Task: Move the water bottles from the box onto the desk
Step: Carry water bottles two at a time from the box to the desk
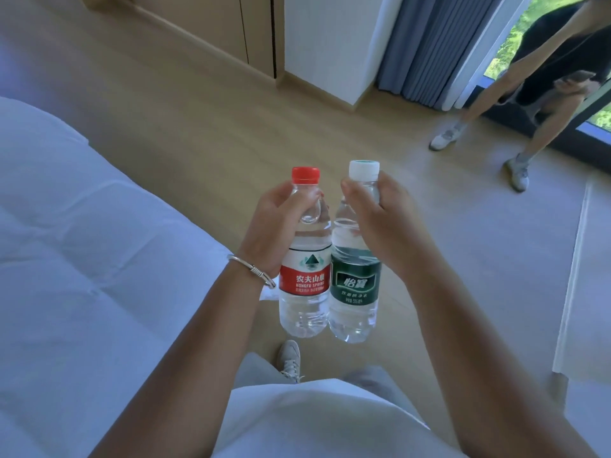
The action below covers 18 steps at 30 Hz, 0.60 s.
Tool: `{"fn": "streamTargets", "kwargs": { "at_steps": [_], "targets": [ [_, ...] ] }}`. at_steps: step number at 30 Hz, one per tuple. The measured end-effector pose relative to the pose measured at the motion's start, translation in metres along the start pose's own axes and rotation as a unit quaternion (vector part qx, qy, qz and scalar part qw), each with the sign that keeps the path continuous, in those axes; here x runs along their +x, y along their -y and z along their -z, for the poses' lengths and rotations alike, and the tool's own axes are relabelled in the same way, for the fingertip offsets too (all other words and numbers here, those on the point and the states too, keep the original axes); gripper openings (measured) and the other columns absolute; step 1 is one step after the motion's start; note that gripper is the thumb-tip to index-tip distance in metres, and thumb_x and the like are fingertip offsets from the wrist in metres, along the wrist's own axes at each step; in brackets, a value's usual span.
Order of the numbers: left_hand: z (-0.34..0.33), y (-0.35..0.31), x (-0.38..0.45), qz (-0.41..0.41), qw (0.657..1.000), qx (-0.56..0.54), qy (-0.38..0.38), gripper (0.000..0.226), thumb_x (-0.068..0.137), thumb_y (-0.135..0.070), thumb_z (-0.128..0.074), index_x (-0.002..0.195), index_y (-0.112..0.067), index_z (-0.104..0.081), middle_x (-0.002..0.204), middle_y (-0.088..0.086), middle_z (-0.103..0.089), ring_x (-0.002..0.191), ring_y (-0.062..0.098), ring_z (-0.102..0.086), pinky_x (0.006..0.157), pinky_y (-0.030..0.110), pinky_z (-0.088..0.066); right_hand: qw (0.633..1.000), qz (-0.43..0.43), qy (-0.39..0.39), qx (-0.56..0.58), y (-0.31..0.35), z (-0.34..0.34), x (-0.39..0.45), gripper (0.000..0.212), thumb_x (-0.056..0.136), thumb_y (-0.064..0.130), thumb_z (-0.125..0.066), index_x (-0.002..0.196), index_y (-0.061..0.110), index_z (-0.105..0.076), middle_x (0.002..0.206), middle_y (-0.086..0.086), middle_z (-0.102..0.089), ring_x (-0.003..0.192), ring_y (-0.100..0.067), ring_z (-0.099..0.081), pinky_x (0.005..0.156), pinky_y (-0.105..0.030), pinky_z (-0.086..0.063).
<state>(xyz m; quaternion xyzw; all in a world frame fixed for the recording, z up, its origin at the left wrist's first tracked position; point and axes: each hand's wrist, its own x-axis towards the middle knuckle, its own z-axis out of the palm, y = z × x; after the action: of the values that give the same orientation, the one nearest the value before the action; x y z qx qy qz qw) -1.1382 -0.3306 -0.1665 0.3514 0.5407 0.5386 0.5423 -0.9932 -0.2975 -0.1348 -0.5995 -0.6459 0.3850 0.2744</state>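
**Two bottles in hand, desk not in sight yet**

Nearest to you: your white shirt (317, 421), grey trousers and one shoe (290, 358) on the wood floor (205, 133). White bed (72, 259) runs along your left.

Your hands are up in front of you, one bottle each. Left hand (274, 223), bracelet (253, 271) at the wrist, has fingers curled round the neck of the red-cap bottle (305, 259). Right hand (380, 219) pinches the white-cap bottle (355, 276) w/ green label, just under the cap. Both bottles hang upright, side by side, touching or nearly so, over the floor. Both look full, caps on.

Progress, as I judge it: you're mid-carry. These two are out of the box, but neither is set down. No box and no desk clearly in view, so can't tell how many bottles are already moved or left. A pale surface at the right edge is too cut off to name.

Further out: wood cupboard (211, 34) along the far wall, grey curtain (439, 44) by the window, and another person (529, 77) standing there, well apart from you.

Left to do: find the desk, stand both bottles on it, go back for more if any.
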Motion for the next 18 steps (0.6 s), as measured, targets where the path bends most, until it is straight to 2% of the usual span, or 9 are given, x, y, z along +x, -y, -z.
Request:
{"fn": "streamTargets", "kwargs": {
  "at_steps": [5, 11, 15, 18],
  "targets": [
    [-0.005, -0.007, 0.049, 0.009, 0.999, -0.026, -0.035, 0.016, 0.086, -0.025, -0.059, 0.086, -0.010, -0.065, 0.081, 0.007, -0.067, 0.080, 0.020, -0.069, 0.072, 0.033, -0.056, 0.999, 0.020, 0.037, -0.021, 0.003, 0.003, 0.064, 0.025, 0.093, 0.043, -0.050, 0.087, 0.021, -0.060, 0.077, 0.005, -0.069, 0.076, -0.014, -0.066, 0.074, -0.043, -0.055],
    [-0.026, -0.016, 0.110, 0.007, 0.993, -0.028, -0.114, 0.016, 0.097, -0.015, -0.053, 0.090, -0.005, -0.063, 0.076, 0.005, -0.067, 0.072, 0.018, -0.065, 0.066, 0.028, -0.055, 0.993, 0.046, 0.111, -0.001, -0.002, 0.011, 0.151, 0.032, 0.087, 0.050, -0.049, 0.086, 0.020, -0.060, 0.076, 0.004, -0.067, 0.076, -0.019, -0.067, 0.076, -0.051, -0.056],
    [-0.048, -0.031, 0.154, -0.007, 0.987, -0.029, -0.159, 0.017, 0.098, -0.013, -0.051, 0.088, -0.004, -0.062, 0.073, 0.005, -0.065, 0.071, 0.018, -0.062, 0.067, 0.028, -0.052, 0.986, 0.074, 0.151, -0.013, 0.004, 0.026, 0.210, 0.030, 0.093, 0.046, -0.050, 0.089, 0.018, -0.060, 0.080, 0.002, -0.065, 0.077, -0.021, -0.064, 0.076, -0.049, -0.055],
    [-0.062, -0.041, 0.182, -0.016, 0.982, -0.040, -0.186, 0.017, 0.091, -0.021, -0.056, 0.081, -0.010, -0.065, 0.074, 0.006, -0.066, 0.074, 0.021, -0.062, 0.070, 0.034, -0.051, 0.980, 0.094, 0.177, -0.015, 0.008, 0.038, 0.249, 0.030, 0.093, 0.046, -0.051, 0.089, 0.018, -0.060, 0.081, 0.001, -0.067, 0.078, -0.022, -0.065, 0.077, -0.050, -0.056]
  ]
}}
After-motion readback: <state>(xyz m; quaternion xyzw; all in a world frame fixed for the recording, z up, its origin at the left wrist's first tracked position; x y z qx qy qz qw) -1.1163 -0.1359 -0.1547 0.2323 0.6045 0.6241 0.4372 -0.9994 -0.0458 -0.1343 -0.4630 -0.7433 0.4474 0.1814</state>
